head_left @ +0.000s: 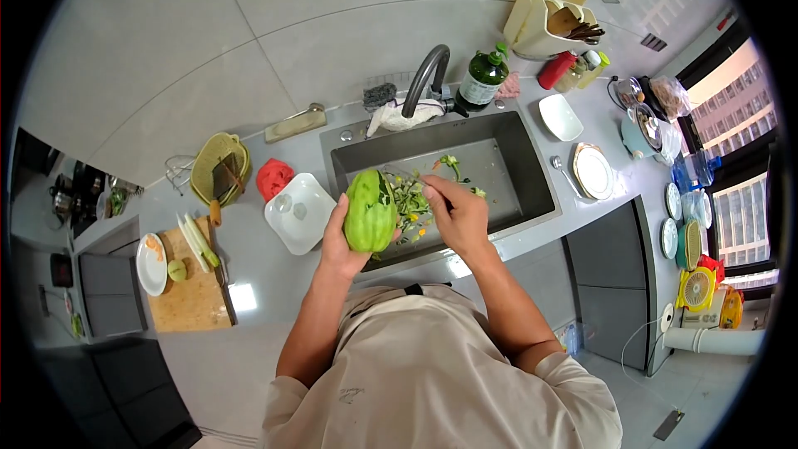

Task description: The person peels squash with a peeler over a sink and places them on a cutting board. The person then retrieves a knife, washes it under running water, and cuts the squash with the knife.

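Note:
Over the front left of the sink (519,170), my left hand (339,241) is wrapped round a pale green, ribbed gourd (370,220). Darker green skin shows along the gourd's upper right edge. My right hand (459,212) is just right of the gourd, its fingers closed in a pinch. Something thin may be between those fingertips, but I cannot make it out. Green and yellow scraps (411,199) lie in the sink below and between my hands.
A white square dish (301,237) and red bag (274,179) stand left of the sink. Farther left lies a cutting board (187,303) with vegetables. The faucet (428,75) and green bottle (482,83) stand behind; a white bowl (560,118) and plate (592,173) stand right.

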Available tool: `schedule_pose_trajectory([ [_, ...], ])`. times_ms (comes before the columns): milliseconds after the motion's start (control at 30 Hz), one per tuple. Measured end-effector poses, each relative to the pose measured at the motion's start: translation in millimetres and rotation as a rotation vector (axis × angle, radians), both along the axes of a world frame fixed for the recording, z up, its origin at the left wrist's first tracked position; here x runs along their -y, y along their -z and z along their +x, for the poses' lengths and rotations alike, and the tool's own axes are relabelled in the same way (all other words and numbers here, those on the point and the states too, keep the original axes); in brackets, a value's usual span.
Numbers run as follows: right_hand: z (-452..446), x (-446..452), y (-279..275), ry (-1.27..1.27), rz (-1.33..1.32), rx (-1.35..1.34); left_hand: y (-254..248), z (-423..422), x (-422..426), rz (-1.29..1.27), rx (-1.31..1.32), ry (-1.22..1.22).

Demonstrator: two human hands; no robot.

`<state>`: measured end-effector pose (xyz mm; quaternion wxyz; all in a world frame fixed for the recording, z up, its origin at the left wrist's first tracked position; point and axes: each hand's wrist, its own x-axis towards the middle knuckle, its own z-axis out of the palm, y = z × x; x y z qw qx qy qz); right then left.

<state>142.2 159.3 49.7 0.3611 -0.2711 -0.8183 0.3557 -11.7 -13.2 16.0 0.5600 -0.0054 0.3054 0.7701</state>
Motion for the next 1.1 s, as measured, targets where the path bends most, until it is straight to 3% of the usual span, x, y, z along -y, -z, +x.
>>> schedule_pose_trajectory([
  [133,2,7,-14,-0.089,-0.017,-0.027,-5,-1,-3,-0.04,0.002,-0.019],
  [333,0,16,-12,-0.257,0.192,0.039,-9,-2,-3,-0.015,-0.006,-0.026],
  [833,-12,16,6,-0.03,0.333,0.045,6,-5,-2,0.001,0.016,-0.021],
  [933,-13,5,6,0.093,0.205,0.113,8,-4,2,-0.074,0.043,-0.038],
  [1000,-9,1,0,0.048,-0.067,0.118,13,-4,1,-0.041,0.071,-0.121],
  [1100,-3,1,1,0.011,-0.077,0.076,14,-1,2,-0.039,0.092,-0.127],
])
